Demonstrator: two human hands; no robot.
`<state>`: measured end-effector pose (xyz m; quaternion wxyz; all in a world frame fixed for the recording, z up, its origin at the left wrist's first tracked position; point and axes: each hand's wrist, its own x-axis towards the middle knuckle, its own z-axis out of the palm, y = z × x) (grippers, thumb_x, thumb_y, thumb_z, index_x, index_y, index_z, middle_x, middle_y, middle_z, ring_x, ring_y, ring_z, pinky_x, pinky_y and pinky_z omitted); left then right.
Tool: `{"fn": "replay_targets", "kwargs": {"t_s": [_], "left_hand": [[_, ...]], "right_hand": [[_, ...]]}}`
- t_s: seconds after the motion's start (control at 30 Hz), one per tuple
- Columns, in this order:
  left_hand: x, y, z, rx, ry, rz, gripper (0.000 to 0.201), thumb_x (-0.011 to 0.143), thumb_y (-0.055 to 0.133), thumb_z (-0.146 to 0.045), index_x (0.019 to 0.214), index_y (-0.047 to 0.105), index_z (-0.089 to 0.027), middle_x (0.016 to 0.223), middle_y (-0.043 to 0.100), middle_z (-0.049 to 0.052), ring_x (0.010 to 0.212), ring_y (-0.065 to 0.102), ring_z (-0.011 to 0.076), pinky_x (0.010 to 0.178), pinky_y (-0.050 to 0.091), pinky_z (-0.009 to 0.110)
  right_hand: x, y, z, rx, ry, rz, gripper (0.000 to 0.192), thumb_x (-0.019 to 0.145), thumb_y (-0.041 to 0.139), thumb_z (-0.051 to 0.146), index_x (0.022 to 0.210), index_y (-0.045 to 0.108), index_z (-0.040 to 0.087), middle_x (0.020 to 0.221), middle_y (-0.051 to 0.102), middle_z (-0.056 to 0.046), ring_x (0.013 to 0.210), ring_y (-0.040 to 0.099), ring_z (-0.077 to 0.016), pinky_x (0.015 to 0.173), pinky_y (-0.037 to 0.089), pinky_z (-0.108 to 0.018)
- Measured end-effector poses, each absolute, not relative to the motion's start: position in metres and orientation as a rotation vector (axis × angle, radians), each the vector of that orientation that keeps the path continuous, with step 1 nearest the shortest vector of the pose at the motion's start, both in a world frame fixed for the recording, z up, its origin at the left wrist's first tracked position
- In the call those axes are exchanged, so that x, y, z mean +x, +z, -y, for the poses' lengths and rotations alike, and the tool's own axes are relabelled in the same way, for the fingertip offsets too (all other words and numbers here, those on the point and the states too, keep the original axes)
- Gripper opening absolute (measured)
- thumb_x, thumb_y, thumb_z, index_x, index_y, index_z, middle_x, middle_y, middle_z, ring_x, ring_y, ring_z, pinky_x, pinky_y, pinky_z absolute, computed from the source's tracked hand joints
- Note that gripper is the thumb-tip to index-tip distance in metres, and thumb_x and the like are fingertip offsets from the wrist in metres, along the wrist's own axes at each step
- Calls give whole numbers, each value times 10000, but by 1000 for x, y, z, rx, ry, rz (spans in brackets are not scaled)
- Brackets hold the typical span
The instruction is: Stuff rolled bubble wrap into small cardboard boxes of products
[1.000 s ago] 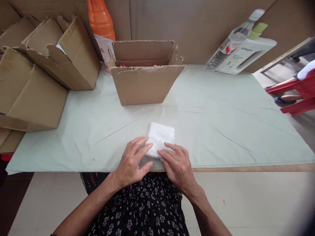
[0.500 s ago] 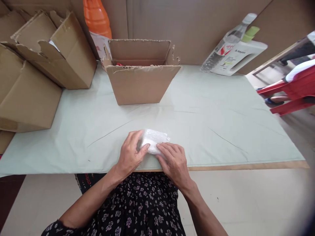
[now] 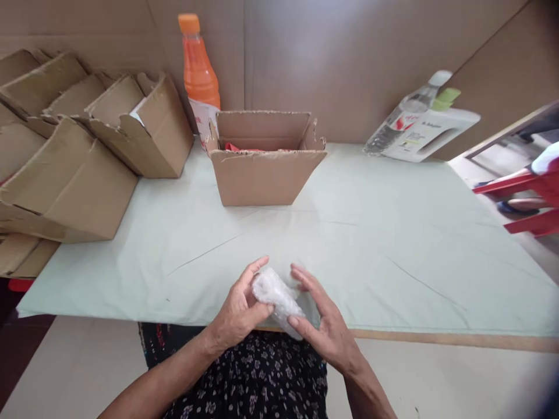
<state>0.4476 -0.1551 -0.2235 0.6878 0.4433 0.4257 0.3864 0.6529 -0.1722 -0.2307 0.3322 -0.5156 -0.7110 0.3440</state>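
A person in a dark flowered dress (image 3: 262, 378) sits at the near edge of a table, both bare hands raised just above it. The left hand (image 3: 238, 311) and the right hand (image 3: 325, 326) together hold a small bundle of clear bubble wrap (image 3: 276, 298), tilted, with its lower end pointing toward the person. The left hand's fingers curl around the bundle's upper left side, thumb pressed against it; the right hand cups it from the right and below, fingers loosely spread, thumb under the lower end. The bundle sits between the two palms, over the table's front edge. The table is covered with a pale green sheet (image 3: 371, 244), creased in a few long lines. Farther back, near the middle, stands an open cardboard box (image 3: 266, 174) with ragged flaps and something red showing inside. Just behind its left corner stands an orange bottle (image 3: 198, 70) with an orange cap. To the left, several more cardboard boxes (image 3: 87, 157) lie tipped and stacked against each other. At the far right, a white jug (image 3: 430, 134) and a clear bottle (image 3: 404, 119) lean against the cardboard wall (image 3: 340, 58). Beyond the table's right end, part of a red chair (image 3: 528, 203) shows.
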Motion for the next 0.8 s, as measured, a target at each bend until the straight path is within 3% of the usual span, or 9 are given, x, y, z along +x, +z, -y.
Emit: {"fn": "replay_targets", "kwargs": {"t_s": [0.1,0.2,0.3,0.47,0.57,0.67,0.73,0.8], "left_hand": [[447,-219,151,1232,769,-1043,696,838,644,-264,1492,426,-170,1197,669,111,1034,655,235,946,533,377],[435,-207,132,1705,823,-1166,667,832,686,-296,1454,473,-184,1365,595,151,1218,590,297,1062,485,458],[416,-176,96,2177,1129,-1247,660,872,677,-315,1472,435,-184,1439,533,177,1329,521,308,1115,445,486],[397,-126,19,2582,1542,-1438,572,886,615,-183,1438,469,-166,1446,545,159,1421,437,320,1171,359,505],[396,-128,-4,2700,1511,-1504,417,889,562,-113,1306,576,-125,1244,671,145,1293,554,313,1110,406,494],[398,-145,-1,2756,1492,-1457,260,896,506,-39,1074,665,-141,990,723,88,1039,652,250,1043,444,456],[398,-155,5,2734,1507,-1461,262,881,514,-21,1044,673,-150,993,717,90,972,641,236,991,463,435],[398,-160,9,2719,1502,-1478,300,860,538,-17,1095,671,-147,1072,706,113,979,621,244,943,473,422]], "right_hand": [[655,-229,169,-1330,1001,1882,418,944,593,400,1320,638,225,1223,730,-98,1056,716,-246,887,603,-357],[658,-220,159,-1376,853,1882,284,946,587,343,1167,700,206,1036,774,-70,847,732,-203,761,613,-304],[669,-193,140,-1335,637,1914,218,919,643,287,1122,698,229,1044,770,-51,886,732,-195,790,607,-297],[680,-115,88,-1145,161,1949,229,902,679,227,1118,694,301,1123,739,-23,1093,672,-214,987,536,-396],[673,-71,51,-1122,-170,1877,162,852,757,248,1009,731,279,1089,736,-20,1035,654,-201,975,501,-399],[660,-45,14,-1132,-126,1776,142,823,778,270,952,729,236,902,708,-3,796,622,-146,764,507,-320],[651,-41,-10,-1160,10,1791,137,812,763,267,928,713,213,789,671,19,659,570,-116,625,461,-278],[641,-44,-34,-1237,117,1846,112,800,736,248,891,697,195,760,669,20,617,554,-111,585,438,-270]]}}
